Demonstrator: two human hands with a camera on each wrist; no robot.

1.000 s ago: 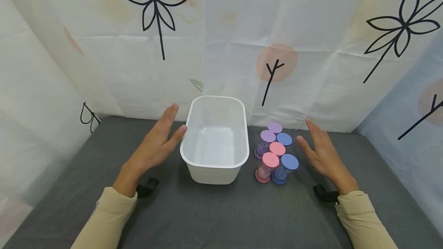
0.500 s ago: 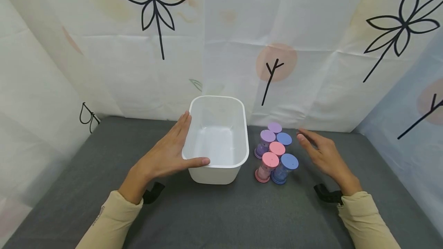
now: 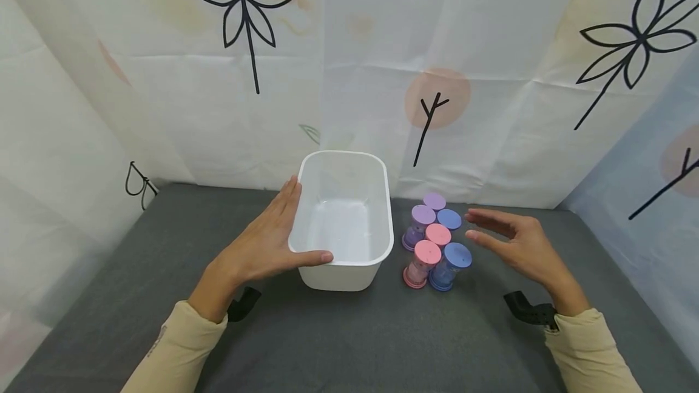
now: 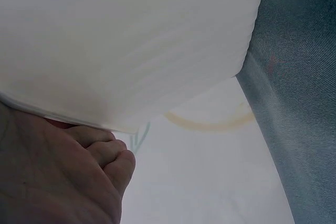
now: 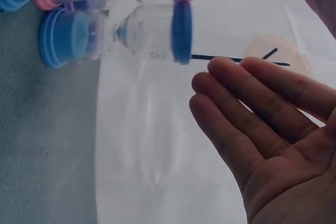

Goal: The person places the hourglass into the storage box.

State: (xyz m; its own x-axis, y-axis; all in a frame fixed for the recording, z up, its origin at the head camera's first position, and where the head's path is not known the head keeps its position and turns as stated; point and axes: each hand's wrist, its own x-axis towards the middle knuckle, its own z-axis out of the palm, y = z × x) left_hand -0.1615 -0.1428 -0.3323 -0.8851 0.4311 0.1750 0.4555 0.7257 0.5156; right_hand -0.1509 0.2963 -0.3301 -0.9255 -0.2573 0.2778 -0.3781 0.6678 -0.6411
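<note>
Beside a white plastic bin, my left hand rests on the rim, fingers stretched along its left side and thumb over the front edge. In the left wrist view, fingertips show just below the bin's rim. To the bin's right stands a cluster of small sand timers with coloured caps: a pink sand timer and a blue sand timer in front, a purple sand timer behind. My right hand hovers right of them, fingers slightly bent and apart from the thumb, holding nothing.
The bin's inside is bare. A dark grey cloth covers the table. Behind it hangs a pale curtain with printed leaves and twigs, close to the table's back edge.
My left hand has moved right onto the bin, its thumb now over the front rim. My right hand's fingers have turned inward toward the sand timers, and its wrist has shifted slightly right.
</note>
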